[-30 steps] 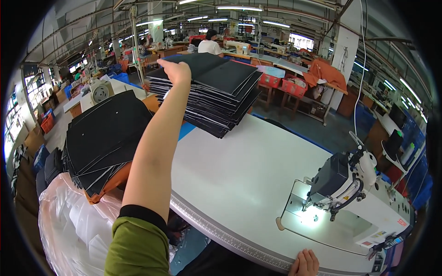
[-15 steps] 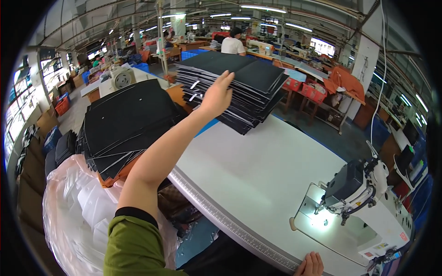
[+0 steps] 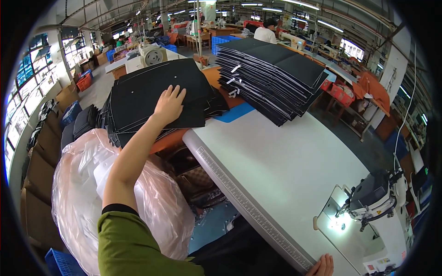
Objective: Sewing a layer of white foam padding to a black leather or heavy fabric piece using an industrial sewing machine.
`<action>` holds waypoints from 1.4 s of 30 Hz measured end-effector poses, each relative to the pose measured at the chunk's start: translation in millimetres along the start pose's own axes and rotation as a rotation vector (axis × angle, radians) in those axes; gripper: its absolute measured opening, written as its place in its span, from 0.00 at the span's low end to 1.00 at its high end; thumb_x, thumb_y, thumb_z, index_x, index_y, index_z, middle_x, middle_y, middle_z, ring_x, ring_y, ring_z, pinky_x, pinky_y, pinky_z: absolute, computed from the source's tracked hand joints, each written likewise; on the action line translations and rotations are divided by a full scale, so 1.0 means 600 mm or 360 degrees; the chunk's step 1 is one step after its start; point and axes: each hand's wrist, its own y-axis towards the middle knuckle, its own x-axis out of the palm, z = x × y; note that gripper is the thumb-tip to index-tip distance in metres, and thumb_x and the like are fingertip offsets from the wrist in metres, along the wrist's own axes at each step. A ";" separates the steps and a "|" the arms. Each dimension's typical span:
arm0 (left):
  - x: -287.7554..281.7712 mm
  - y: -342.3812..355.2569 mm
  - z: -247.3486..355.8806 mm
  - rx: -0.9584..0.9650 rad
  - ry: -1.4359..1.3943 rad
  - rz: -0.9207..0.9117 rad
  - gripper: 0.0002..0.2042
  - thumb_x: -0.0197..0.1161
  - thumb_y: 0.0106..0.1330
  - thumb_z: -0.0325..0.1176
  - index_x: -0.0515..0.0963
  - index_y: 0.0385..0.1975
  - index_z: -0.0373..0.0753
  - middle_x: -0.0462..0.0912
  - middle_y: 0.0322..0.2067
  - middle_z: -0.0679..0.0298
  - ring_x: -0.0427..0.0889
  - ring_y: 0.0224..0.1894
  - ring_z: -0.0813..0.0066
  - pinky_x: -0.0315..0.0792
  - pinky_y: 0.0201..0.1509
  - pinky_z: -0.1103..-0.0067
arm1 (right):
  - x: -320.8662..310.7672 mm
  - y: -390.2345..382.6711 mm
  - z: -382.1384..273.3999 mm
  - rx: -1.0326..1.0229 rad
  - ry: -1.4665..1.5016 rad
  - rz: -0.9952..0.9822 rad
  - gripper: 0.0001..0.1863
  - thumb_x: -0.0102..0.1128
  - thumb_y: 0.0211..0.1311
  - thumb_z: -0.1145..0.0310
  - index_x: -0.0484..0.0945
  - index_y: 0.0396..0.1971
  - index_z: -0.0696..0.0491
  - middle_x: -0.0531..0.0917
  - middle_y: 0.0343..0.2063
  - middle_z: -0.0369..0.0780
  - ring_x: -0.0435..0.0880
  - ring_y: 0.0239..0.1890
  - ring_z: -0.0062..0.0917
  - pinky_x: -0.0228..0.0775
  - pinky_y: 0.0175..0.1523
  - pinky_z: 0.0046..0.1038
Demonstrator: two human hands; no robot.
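My left hand (image 3: 170,106) lies with its fingers stretched out on the top sheet of a stack of black panels (image 3: 152,87), left of the table. The top panel has two small light marks. Beyond the table's far left corner stands a taller pile of black folded pieces (image 3: 271,78) with pale edges and a few white tabs sticking out. At the front edge of the white sewing table (image 3: 276,161), my right hand (image 3: 323,266) rests with fingers laid on the surface, holding nothing visible; part of it is cut off by the frame.
A sewing machine (image 3: 375,198) with its lamp lit stands at the right. A ruler strip (image 3: 248,207) runs along the table's front edge. Below the black stack bulges a clear plastic bag (image 3: 161,202) of white pieces. A blue crate (image 3: 64,262) sits low at the left.
My left hand has left the taller pile and moved left onto the lower black stack. The view has shifted leftward. My right hand stays at the table edge.
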 end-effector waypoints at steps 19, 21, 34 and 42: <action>-0.173 -0.016 0.092 0.0165 -0.0772 0.0549 0.15 0.62 0.67 0.29 0.80 0.53 0.36 0.86 0.50 0.57 0.88 0.48 0.59 0.79 0.51 0.71 | -0.052 0.125 -0.129 0.0138 0.0025 -0.0426 0.15 0.61 0.68 0.73 0.83 0.53 0.56 0.85 0.54 0.47 0.82 0.60 0.42 0.70 0.67 0.39; -0.215 -0.037 0.178 0.0450 -0.1014 0.0358 0.15 0.60 0.68 0.32 0.78 0.52 0.34 0.84 0.51 0.56 0.86 0.49 0.57 0.79 0.54 0.69 | -0.044 0.154 -0.143 0.0033 0.0109 -0.0540 0.17 0.62 0.68 0.72 0.82 0.55 0.54 0.83 0.58 0.48 0.80 0.63 0.42 0.68 0.69 0.38; -0.298 -0.138 0.444 0.0719 -0.1955 0.0297 0.14 0.64 0.66 0.33 0.77 0.46 0.31 0.83 0.51 0.55 0.83 0.55 0.56 0.78 0.58 0.70 | 0.100 0.309 -0.245 -0.0928 0.0093 -0.0795 0.24 0.70 0.55 0.68 0.81 0.53 0.54 0.83 0.54 0.42 0.79 0.61 0.38 0.73 0.62 0.37; -0.275 -0.321 0.235 0.0062 -0.1744 -0.0075 0.12 0.64 0.63 0.26 0.79 0.46 0.33 0.84 0.46 0.55 0.84 0.39 0.57 0.78 0.44 0.69 | 0.115 0.312 -0.227 -0.0795 0.0320 -0.0860 0.22 0.68 0.58 0.70 0.82 0.54 0.55 0.83 0.55 0.41 0.81 0.59 0.37 0.74 0.61 0.35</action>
